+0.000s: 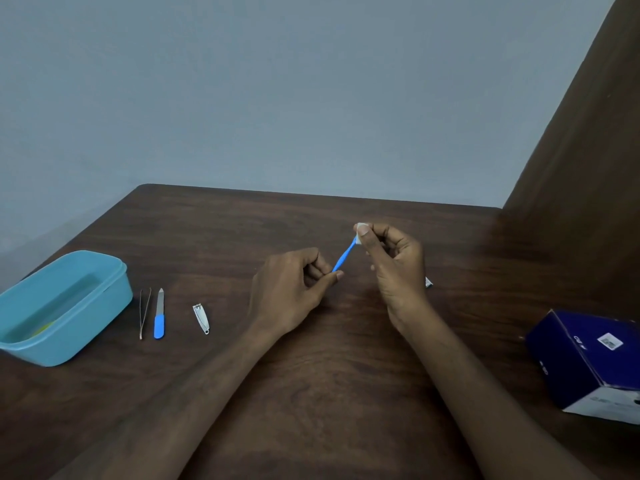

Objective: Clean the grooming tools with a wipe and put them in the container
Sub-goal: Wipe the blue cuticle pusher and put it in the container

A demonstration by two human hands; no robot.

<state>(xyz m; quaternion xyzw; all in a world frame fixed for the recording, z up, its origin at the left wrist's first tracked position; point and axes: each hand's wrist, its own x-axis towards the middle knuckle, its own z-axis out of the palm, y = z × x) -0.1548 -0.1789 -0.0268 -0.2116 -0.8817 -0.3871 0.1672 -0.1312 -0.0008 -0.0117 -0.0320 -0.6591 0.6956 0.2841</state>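
Note:
Above the middle of the brown table (311,358), my left hand (291,289) pinches the lower end of a thin blue tool (344,256). My right hand (394,261) holds a small white wipe (360,227) pinched around the tool's upper tip, which is hidden. A light blue container (20,344) stands open at the left edge, with something yellowish inside. To its right lie tweezers (144,311), a blue-handled nail file (159,315) and a metal nail clipper (201,318).
A dark blue box (588,358) sits at the right edge of the table. A small white scrap (428,281) peeks out behind my right wrist. A brown wooden panel (581,133) rises at the right, and a grey-blue wall stands behind the table.

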